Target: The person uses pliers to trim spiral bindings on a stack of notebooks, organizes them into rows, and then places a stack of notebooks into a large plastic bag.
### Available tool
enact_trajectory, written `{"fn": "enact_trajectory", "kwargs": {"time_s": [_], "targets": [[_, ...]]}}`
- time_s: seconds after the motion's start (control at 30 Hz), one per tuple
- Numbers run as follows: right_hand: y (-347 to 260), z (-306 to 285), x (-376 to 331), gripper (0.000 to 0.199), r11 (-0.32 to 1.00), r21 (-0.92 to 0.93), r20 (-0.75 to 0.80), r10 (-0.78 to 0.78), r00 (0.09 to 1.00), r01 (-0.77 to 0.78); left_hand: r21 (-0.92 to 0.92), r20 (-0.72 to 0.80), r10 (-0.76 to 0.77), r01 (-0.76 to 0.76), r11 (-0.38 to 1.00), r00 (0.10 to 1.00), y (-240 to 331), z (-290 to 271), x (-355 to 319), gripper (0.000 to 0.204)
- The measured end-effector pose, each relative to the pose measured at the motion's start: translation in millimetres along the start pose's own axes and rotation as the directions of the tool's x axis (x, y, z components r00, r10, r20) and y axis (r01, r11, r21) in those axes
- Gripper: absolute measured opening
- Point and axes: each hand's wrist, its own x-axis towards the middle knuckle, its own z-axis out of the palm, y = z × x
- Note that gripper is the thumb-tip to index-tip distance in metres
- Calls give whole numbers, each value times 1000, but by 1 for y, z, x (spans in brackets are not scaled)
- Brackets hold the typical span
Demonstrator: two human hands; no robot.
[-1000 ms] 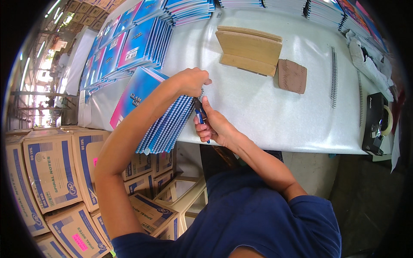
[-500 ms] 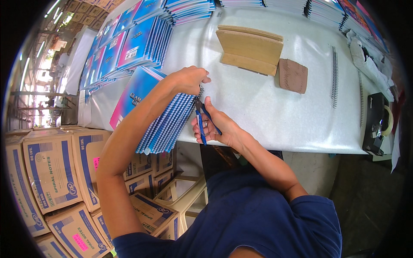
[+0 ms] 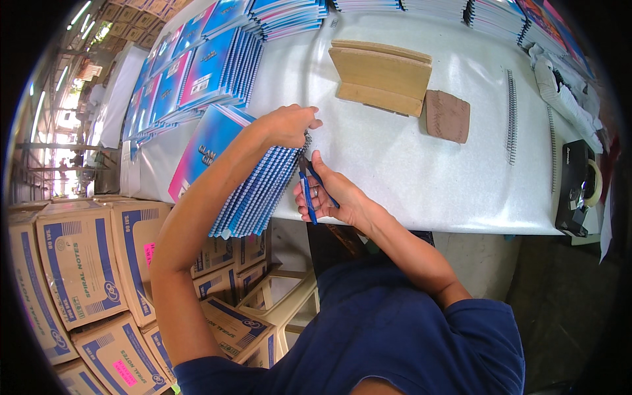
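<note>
A fanned stack of spiral notebooks (image 3: 257, 191) with blue and pink covers lies at the table's near left edge, its wire bindings facing up. My left hand (image 3: 289, 125) is curled over the far end of this stack; the undersides of its fingers are hidden. In my right hand (image 3: 342, 197) is a pair of pliers (image 3: 311, 191) with blue handles, spread a little apart. The jaws touch or nearly touch the wire ends at the stack's right corner, just below my left hand.
More notebook piles (image 3: 204, 72) stand at the far left and along the back. Right of centre are a folded cardboard stand (image 3: 382, 76) and a brown block (image 3: 447, 116). Loose wire spirals (image 3: 511, 118) and a tape dispenser (image 3: 573, 191) lie at right. Cartons (image 3: 82, 263) are stacked lower left.
Almost nothing differs. Both hands and the pliers stay at the corner of the notebook stack, with only a very slight shift of the view.
</note>
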Motion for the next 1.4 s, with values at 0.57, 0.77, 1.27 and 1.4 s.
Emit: {"fn": "enact_trajectory", "kwargs": {"time_s": [0.57, 0.77, 1.27, 1.4], "targets": [[-5, 10, -6, 75, 996, 86, -112, 3, 994, 7, 16, -22, 51, -51, 999, 998, 6, 2, 1, 76], [7, -48, 34, 77, 874, 416, 598, -54, 800, -252, 70, -32, 45, -42, 997, 998, 13, 1, 5, 75], [-3, -9, 5, 73, 972, 222, 21, 78, 997, -80, 169, -92, 5, 11, 986, 996, 19, 10, 2, 72], [-6, 2, -4, 75, 986, 148, -78, 90, 993, -78, 196, -73, -17, 31, 980, 997, 20, 11, 4, 74]]}}
